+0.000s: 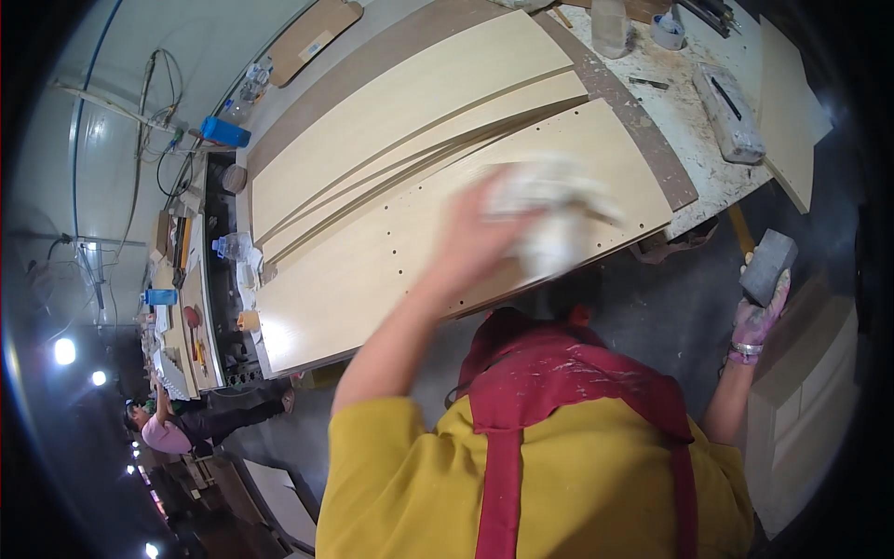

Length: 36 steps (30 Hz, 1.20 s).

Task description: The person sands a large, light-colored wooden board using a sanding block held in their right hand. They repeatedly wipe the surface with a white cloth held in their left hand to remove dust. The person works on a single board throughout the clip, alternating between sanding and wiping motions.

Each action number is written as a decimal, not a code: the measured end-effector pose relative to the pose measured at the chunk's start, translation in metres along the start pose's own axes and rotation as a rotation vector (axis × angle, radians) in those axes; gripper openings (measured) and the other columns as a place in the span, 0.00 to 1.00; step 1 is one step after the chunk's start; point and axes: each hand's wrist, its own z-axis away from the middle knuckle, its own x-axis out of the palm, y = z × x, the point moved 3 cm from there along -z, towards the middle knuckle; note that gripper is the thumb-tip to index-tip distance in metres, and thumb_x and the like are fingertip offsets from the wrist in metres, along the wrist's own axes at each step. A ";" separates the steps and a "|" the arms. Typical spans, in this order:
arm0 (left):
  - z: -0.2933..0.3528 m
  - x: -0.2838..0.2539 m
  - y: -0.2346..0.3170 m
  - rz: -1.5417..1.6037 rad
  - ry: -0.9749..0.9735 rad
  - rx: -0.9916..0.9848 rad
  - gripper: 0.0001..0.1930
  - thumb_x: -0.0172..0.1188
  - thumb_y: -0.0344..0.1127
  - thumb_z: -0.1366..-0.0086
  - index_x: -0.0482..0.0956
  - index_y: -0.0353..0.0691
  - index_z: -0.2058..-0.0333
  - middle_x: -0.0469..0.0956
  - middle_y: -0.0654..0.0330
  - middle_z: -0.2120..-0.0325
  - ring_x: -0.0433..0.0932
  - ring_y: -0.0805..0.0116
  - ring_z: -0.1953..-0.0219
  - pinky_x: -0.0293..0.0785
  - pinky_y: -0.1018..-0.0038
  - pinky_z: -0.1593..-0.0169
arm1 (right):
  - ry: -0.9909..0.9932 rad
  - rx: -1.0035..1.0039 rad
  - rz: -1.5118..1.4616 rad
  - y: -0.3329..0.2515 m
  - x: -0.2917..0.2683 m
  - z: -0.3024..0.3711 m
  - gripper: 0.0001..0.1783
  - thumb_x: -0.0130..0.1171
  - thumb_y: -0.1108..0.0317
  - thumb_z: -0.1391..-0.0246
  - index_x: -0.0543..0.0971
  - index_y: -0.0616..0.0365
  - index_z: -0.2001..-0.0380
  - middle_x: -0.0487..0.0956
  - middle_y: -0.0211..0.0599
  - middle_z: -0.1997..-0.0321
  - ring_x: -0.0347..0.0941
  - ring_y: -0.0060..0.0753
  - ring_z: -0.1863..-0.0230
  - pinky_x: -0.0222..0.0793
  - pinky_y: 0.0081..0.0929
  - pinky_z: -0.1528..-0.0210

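Observation:
A crumpled white cloth [556, 210] is in my left hand [477, 224], both smeared by motion over the near pale wooden panel [349, 289]. Small dark holes run in rows across this panel. My right hand [759, 321], in a stained pinkish work glove, is off to the right, away from the table. Its fingers grip a grey rectangular block [770, 265] that looks like a sanding block. Behind the near panel lie further pale panels [410, 121], partly overlapping.
Brown board [675, 177] shows under the panels. On the paint-spotted surface at right stand a white box-shaped tool [729, 112], a clear container [609, 26] and a small tub [668, 31]. A blue bottle [225, 131] is at far left; another person [177, 430] works beyond.

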 end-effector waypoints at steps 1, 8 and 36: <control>0.025 -0.055 -0.023 0.094 0.248 -0.042 0.22 0.64 0.34 0.38 0.73 0.35 0.47 0.80 0.55 0.57 0.81 0.67 0.60 0.79 0.71 0.58 | -0.007 0.014 0.008 0.002 0.000 0.001 0.31 0.46 0.48 0.35 0.65 0.57 0.37 0.75 0.52 0.43 0.76 0.47 0.47 0.73 0.37 0.47; 0.181 -0.246 -0.207 -0.539 1.031 -0.115 0.22 0.58 0.35 0.35 0.71 0.30 0.46 0.76 0.47 0.53 0.75 0.56 0.51 0.69 0.65 0.46 | -0.144 0.214 0.016 0.037 0.007 -0.007 0.32 0.43 0.47 0.34 0.63 0.59 0.36 0.74 0.50 0.42 0.78 0.46 0.49 0.74 0.35 0.48; 0.010 -0.113 -0.123 -0.905 0.651 0.143 0.26 0.61 0.47 0.43 0.74 0.43 0.46 0.73 0.51 0.50 0.69 0.50 0.44 0.68 0.53 0.47 | -0.655 0.383 -0.219 0.102 0.231 0.028 0.30 0.40 0.55 0.32 0.60 0.64 0.34 0.66 0.51 0.34 0.65 0.46 0.35 0.58 0.42 0.31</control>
